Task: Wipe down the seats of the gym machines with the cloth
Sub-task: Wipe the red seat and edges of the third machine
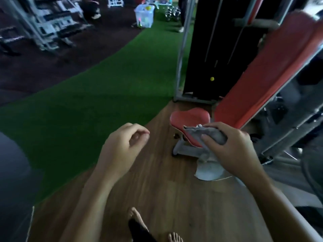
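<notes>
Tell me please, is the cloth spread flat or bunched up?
Bunched: the right hand grips the grey cloth gathered in folds, one end hanging below.

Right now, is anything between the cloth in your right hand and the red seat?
Nothing visible. The right hand grips the cloth, which overlaps the red seat's near side in this view. The seat's top lies bare, and the left hand is off to the side, holding nothing.

Wooden floor (166, 198), green turf strip (104, 102), gym machine (262, 81)
</notes>
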Demonstrator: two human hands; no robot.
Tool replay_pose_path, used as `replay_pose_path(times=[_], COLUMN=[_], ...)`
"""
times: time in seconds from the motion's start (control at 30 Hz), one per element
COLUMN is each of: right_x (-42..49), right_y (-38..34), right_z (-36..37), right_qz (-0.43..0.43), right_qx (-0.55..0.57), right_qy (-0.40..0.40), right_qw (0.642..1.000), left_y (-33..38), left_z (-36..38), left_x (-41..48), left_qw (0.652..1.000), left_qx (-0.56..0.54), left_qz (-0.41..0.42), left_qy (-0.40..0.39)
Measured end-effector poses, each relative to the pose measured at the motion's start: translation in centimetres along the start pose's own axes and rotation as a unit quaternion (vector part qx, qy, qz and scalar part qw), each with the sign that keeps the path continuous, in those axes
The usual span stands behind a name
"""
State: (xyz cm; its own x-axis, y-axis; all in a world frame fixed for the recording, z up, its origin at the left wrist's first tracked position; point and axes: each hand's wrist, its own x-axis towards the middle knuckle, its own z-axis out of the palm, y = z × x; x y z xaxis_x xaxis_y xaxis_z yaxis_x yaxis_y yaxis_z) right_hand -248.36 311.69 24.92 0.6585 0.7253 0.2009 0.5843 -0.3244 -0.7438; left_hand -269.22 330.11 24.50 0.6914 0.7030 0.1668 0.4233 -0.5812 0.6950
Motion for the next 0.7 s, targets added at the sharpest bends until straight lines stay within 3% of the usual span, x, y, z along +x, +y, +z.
replay_pose_path(times=[0.27,0.47,0.7], right_x=[7.5,15.5,19.7], right_y=[0.2,0.5,8.1], right_z=[6.0,14.0,18.6], right_qz=[0.126,0.131,0.175], right_qx=[-0.015,-0.022,-0.006], right_qy=[0.048,0.051,0.076], right_qw=[0.991,0.990,0.982], left_y=[-9.2,-13.1,-16.0], left_z=[0.1,2.9,10.9], left_x=[14.2,22.9,31.3], left_qw=[0.995,0.983,0.971], left_qx=[-0.044,-0.049,-0.062], left_qz=[0.018,0.007,0.011], left_qy=[-0.085,-0.176,-0.229])
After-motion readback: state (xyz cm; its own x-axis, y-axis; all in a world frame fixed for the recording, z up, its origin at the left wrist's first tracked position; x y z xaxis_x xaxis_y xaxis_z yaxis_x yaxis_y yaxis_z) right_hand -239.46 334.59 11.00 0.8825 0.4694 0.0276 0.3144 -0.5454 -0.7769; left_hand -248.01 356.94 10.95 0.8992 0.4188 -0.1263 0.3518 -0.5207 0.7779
